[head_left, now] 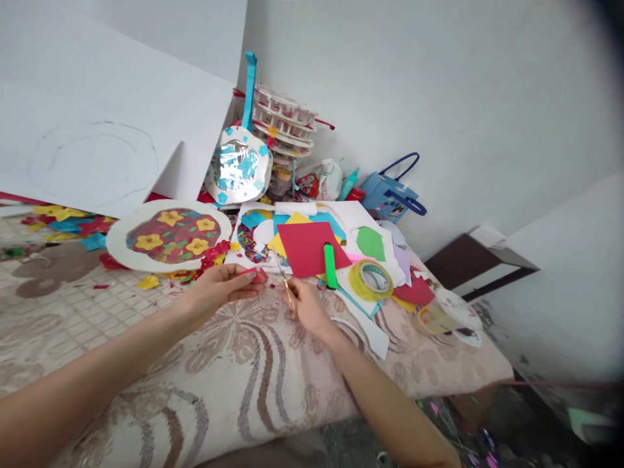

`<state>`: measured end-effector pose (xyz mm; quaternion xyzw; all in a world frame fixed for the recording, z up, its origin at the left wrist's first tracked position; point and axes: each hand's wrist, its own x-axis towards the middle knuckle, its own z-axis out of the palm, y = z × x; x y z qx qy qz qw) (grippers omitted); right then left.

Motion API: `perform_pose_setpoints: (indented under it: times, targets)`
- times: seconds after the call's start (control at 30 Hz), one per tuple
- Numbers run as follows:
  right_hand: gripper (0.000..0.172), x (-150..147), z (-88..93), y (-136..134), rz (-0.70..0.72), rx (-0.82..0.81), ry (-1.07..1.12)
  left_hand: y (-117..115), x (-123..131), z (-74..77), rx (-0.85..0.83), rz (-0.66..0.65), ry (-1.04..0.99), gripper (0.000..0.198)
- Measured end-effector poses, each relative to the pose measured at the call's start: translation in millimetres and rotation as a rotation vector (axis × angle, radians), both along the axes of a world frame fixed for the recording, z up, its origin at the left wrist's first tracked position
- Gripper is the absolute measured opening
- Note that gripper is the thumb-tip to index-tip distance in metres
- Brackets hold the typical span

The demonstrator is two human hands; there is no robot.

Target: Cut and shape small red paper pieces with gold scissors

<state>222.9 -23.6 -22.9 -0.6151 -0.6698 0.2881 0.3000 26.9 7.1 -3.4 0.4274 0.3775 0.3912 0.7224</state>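
My left hand [219,290] is closed, pinching a small red piece of paper [259,275] at its fingertips above the patterned cloth. My right hand [307,307] is closed around small scissors [286,284] whose blades point up and left toward that red scrap. Just beyond the hands lies a red paper sheet [307,247] on a heap of coloured paper, with a green marker [330,265] across its right edge. An oval white plate [168,235] decorated with red paper and yellow flowers sits to the left of the hands.
A roll of clear tape [371,279] lies right of the marker, another tape roll [428,317] further right. A foil-covered plate [238,166], stacked trays [285,123] and a blue bag [392,195] stand at the back. A large white sheet [97,143] leans at the left. Paper scraps litter the cloth [219,364].
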Motion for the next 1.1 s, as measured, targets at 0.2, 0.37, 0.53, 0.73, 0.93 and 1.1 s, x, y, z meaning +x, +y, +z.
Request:
perform_pose_setpoints:
  times: [0.2, 0.37, 0.53, 0.73, 0.93, 1.1]
  targets:
    - [0.019, 39, 7.3, 18, -0.188, 0.201, -0.42, -5, 3, -2.7, -0.022, -0.081, 0.092, 0.019]
    - [0.018, 36, 18.9, 7, -0.141, 0.342, -0.269, -6, 4, -3.6, 0.017, -0.135, 0.153, 0.018]
    - [0.028, 6, 23.8, 1, 0.285, 0.122, 0.157, -6, 4, -2.9, 0.067, -0.163, 0.211, 0.021]
    - [0.015, -19, 33.6, 14, 0.365, 0.274, 0.052, -1, 1, -5.8, 0.084, -0.166, 0.238, 0.029]
    - [0.016, -26, 28.3, 19, 0.249, 0.438, -0.022, 1, 1, -2.8, 0.061, -0.098, 0.207, 0.033]
    - [0.015, -24, 19.2, 9, 0.137, 0.457, 0.031, -1, 2, -3.0, 0.061, -0.096, 0.203, 0.032]
